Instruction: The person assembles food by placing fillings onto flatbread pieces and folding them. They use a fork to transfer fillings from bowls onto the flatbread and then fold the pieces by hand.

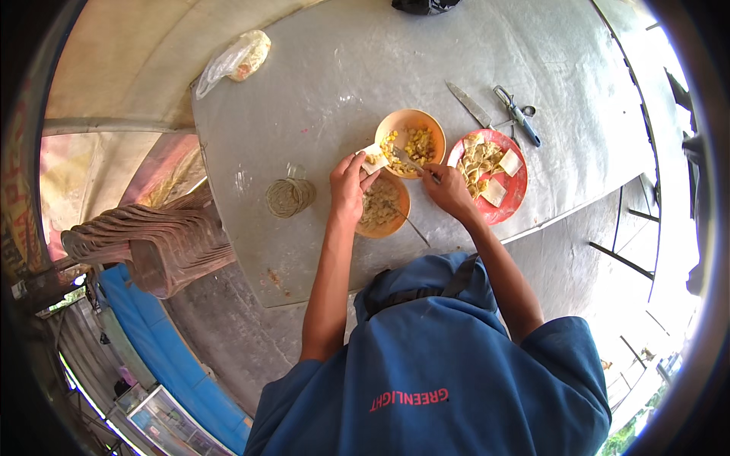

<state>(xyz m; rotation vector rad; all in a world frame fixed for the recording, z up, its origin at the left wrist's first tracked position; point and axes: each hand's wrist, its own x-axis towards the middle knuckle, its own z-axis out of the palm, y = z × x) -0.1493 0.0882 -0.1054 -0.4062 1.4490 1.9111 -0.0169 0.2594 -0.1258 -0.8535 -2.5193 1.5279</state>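
Observation:
My left hand holds a small white square wrapper at the near rim of an orange bowl of yellow chopped filling. My right hand grips a metal spoon whose tip lies in that filling, just beside the wrapper. A second orange bowl with pale filling sits right below my hands, and another spoon handle sticks out of it. To the right stands a red plate carrying white wrappers and folded pieces.
Everything rests on a grey metal table. A knife and scissors lie behind the plate. A glass jar stands left of my hands, a plastic bag at the far left corner. Stacked brown chairs stand beside the table.

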